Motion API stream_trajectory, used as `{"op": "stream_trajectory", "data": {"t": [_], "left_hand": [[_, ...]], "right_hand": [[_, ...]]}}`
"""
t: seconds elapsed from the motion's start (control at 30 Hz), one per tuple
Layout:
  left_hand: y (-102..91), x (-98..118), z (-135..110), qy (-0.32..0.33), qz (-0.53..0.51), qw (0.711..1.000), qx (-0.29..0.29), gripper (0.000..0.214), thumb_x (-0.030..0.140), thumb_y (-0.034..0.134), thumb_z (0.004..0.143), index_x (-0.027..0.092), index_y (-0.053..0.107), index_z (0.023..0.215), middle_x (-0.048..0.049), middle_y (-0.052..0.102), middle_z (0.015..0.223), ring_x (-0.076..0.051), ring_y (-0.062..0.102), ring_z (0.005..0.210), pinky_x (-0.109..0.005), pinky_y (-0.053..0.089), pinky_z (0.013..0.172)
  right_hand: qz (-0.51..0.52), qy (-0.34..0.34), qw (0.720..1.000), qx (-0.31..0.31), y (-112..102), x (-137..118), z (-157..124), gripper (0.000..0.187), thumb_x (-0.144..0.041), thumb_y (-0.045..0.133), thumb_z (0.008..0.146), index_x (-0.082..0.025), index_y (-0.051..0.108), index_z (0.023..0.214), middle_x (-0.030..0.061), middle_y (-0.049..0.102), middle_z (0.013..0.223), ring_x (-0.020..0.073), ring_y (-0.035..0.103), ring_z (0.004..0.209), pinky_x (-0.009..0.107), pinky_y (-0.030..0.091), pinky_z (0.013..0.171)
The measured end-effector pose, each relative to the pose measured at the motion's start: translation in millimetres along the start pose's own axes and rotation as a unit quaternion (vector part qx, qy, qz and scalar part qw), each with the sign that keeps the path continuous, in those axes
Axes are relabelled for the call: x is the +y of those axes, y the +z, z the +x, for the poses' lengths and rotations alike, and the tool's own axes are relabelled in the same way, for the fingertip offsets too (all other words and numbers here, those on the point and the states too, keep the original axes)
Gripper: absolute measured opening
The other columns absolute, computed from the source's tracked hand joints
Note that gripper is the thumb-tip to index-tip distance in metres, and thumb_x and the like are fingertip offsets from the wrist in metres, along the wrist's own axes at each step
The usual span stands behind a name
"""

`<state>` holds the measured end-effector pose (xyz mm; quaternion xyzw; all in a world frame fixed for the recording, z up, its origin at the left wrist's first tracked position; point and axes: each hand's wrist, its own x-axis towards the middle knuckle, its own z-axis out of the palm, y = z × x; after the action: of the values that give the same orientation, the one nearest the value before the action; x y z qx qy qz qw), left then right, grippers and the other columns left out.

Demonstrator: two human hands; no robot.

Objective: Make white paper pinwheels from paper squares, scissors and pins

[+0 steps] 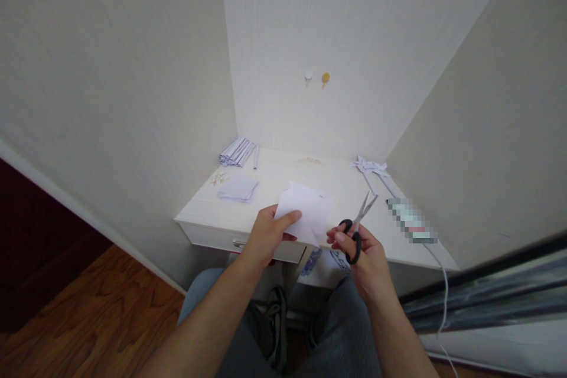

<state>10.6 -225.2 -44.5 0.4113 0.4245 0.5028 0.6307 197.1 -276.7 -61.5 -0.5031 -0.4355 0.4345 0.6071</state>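
Now, white paper [303,207] sits pinched over the front of the desk [283,166], parted blades nearby!

Your left hand [268,231] clamps its near-left side, thumb on top; your right hand [367,254] is curled round the handles of the scissors [358,218], above the desk's front right. Careful: a careless swing of those points could nick that thumb, and one-sided grip could let the paper skew. Toward the desk's left, the folded sheets [239,188] might slide if your left hand brushes them.
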Motion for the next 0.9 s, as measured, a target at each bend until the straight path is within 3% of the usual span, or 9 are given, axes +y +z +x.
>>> {"op": "stream_trajectory", "data": {"t": [0.13,0.37,0.57,0.7,0.9], "left_hand": [[2.0,-3,-1,0.007,-0.005,1.0,0.004,0.041,0.041,0.083,0.068,0.012,0.074,0.096,-0.0123,0.077,0.093,-0.02,0.068,0.072,-0.026,0.054,0.056],[2.8,0,-4,-0.002,0.013,1.0,-0.024,0.038,0.04,0.083,0.068,0.012,0.075,0.092,-0.0113,0.076,0.086,-0.02,0.068,0.069,-0.028,0.054,0.057],[-10.1,18,-5,-0.008,0.037,0.99,-0.135,0.033,0.032,0.085,0.066,0.015,0.08,0.093,-0.0109,0.079,0.091,-0.024,0.071,0.078,-0.033,0.056,0.071],[-9.0,23,-10,0.032,0.085,0.99,-0.104,0.027,0.034,0.083,0.069,0.016,0.081,0.089,-0.0094,0.079,0.09,-0.023,0.07,0.076,-0.031,0.055,0.069],[-5.6,15,-11,0.031,0.082,0.994,-0.061,0.029,0.036,0.083,0.069,0.014,0.081,0.088,-0.0106,0.08,0.089,-0.022,0.07,0.073,-0.031,0.053,0.069]], "right_hand": [[0.017,0.019,1.0,-0.008,1,4,-10,0.032,-0.038,0.089,0.064,-0.02,0.07,0.082,0.006,0.075,0.085,0.0196,0.067,0.075,0.031,0.053,0.068],[0.019,0.024,0.999,0.037,18,-9,-7,0.032,-0.035,0.087,0.057,-0.02,0.063,0.072,-0.0011,0.064,0.065,0.0121,0.053,0.054,0.025,0.043,0.052],[0.0,0.037,0.999,-0.029,17,-18,-6,0.032,-0.033,0.087,0.056,-0.02,0.063,0.071,-0.0024,0.061,0.064,0.0104,0.049,0.052,0.023,0.04,0.049],[0.023,0.045,0.998,-0.037,16,-18,-7,0.029,-0.031,0.087,0.058,-0.02,0.065,0.073,-0.0036,0.06,0.063,0.0101,0.048,0.053,0.023,0.039,0.05],[0.037,0.049,0.997,-0.043,8,-12,-9,0.029,-0.032,0.088,0.062,-0.02,0.067,0.078,-0.0014,0.064,0.071,0.0122,0.054,0.061,0.024,0.043,0.057]]}}
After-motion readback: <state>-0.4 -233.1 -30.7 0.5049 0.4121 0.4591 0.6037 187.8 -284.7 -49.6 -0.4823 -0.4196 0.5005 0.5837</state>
